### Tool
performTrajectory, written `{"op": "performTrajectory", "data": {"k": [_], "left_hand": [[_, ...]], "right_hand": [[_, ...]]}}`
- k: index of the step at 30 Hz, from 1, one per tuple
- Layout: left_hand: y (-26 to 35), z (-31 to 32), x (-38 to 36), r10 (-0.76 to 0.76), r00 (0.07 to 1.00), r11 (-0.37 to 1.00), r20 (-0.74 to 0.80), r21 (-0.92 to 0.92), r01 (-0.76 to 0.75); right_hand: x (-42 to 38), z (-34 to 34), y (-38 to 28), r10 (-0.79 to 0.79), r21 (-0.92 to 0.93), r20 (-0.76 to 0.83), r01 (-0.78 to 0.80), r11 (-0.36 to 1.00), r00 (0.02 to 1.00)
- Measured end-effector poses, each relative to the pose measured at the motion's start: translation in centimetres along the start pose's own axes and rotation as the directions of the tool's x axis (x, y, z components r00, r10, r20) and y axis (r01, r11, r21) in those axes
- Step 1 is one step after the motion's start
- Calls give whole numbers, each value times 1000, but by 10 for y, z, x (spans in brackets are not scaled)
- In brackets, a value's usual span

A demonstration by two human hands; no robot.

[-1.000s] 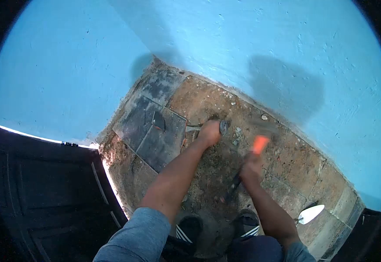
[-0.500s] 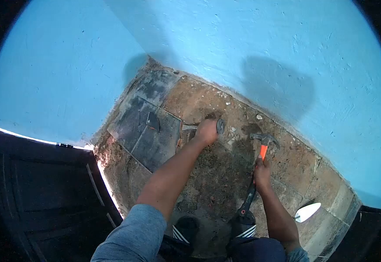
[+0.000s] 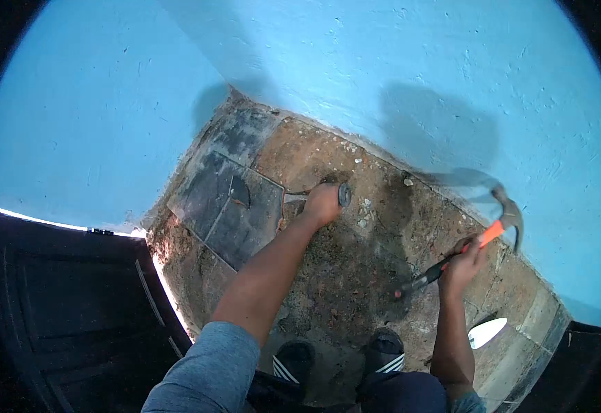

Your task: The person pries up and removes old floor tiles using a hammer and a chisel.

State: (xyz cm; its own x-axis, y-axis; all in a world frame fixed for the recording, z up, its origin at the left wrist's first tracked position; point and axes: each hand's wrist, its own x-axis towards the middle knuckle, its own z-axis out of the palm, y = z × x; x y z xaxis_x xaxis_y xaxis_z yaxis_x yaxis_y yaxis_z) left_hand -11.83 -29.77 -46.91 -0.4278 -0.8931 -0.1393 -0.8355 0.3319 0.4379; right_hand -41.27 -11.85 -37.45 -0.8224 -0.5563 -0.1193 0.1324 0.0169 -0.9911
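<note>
My left hand (image 3: 324,204) is closed around a chisel (image 3: 294,197), which lies low and nearly level over the floor. The chisel's flat metal blade points left and meets the edge of the dark grey floor tiles (image 3: 259,224); its round struck end sticks out right of my fist. My right hand (image 3: 461,267) grips a claw hammer (image 3: 510,212) by its black and orange handle. The hammer is raised out to the right, its metal head near the wall and apart from the chisel. A dark broken tile piece (image 3: 240,191) rests on the tiles.
Blue walls (image 3: 328,62) meet at a corner ahead. Bare rough floor (image 3: 342,275) with loose rubble runs beside the tiles. A pointed trowel (image 3: 486,333) lies at the right. A black door (image 3: 52,296) stands at the left. My sandalled feet (image 3: 386,351) are close below.
My right hand has swung the hammer up and to the right, away from the chisel. My left hand and the chisel have stayed almost in place.
</note>
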Motion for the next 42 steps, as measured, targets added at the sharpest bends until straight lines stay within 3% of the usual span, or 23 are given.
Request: {"op": "performTrajectory", "data": {"k": [1, 4, 5, 6, 8, 11, 14, 16, 21, 26, 29, 32, 33, 36, 37, 39, 40, 42], "left_hand": [[1, 0, -1, 2, 1000, 1000, -2, -5, -2], [4, -5, 1, -2, 999, 1000, 54, 22, 1], [6, -5, 1, -8, 996, 999, 85, 35, 5], [5, -1, 1, 0, 998, 1000, 66, 22, -1], [-2, 8, 0, 12, 999, 1000, 33, 0, -12], [7, -5, -6, 61, 998, 998, -24, -13, -61], [0, 6, -1, 35, 999, 999, -2, -25, -35], [-6, 18, -6, 49, 998, 999, 47, 9, -49], [12, 17, -19, -9, 1000, 1000, 10, -8, 9], [16, -8, -21, -33, 997, 995, -72, -98, 25], [8, 0, -17, -34, 995, 999, -88, -34, 31], [8, 1, -17, 5, 998, 998, -66, -57, -9], [8, 1, -17, 14, 996, 998, -83, -60, -20], [7, 3, -18, 27, 992, 998, -124, -53, -34], [6, 4, -17, 23, 991, 999, -129, -44, -29], [-4, 13, -13, -8, 998, 1000, -66, -15, 7], [-23, 24, -9, -42, 999, 999, 2, 9, 42], [-34, 24, -18, -97, 994, 994, 59, 48, 95]], "right_hand": [[2, 2, -4, -49, 51, -42, 51, 997, 998], [-38, 33, 45, -230, -61, -56, 227, 972, 972], [-58, 34, 90, 23, -83, 88, -15, 996, 996], [-72, 49, 92, 116, -250, 262, -49, 967, 958], [-100, 80, 94, 288, -541, 576, 93, 836, 765], [-80, 65, 101, 435, -563, 560, -61, 824, 705], [-75, 48, 70, 322, -557, 541, 45, 829, 777], [-62, 33, 91, 298, -532, 511, 24, 846, 806], [-37, 8, 112, 324, -492, 444, -75, 867, 836], [-30, 14, 51, 404, -349, 354, -282, 894, 843], [-29, 27, 4, 130, -237, 191, -83, 968, 973], [-11, 24, -8, 36, 31, 118, -40, 999, 992], [-14, 30, -14, 27, 27, 53, -28, 999, 998], [-43, 40, 68, 20, -23, 28, -19, 1000, 999], [-64, 40, 117, -206, -407, 283, 312, 859, 937], [-88, 54, 128, 80, -601, 595, 376, 706, 800], [-89, 66, 103, 418, -604, 609, 53, 795, 674], [-93, 52, 105, 396, -588, 617, 64, 806, 680]]}}
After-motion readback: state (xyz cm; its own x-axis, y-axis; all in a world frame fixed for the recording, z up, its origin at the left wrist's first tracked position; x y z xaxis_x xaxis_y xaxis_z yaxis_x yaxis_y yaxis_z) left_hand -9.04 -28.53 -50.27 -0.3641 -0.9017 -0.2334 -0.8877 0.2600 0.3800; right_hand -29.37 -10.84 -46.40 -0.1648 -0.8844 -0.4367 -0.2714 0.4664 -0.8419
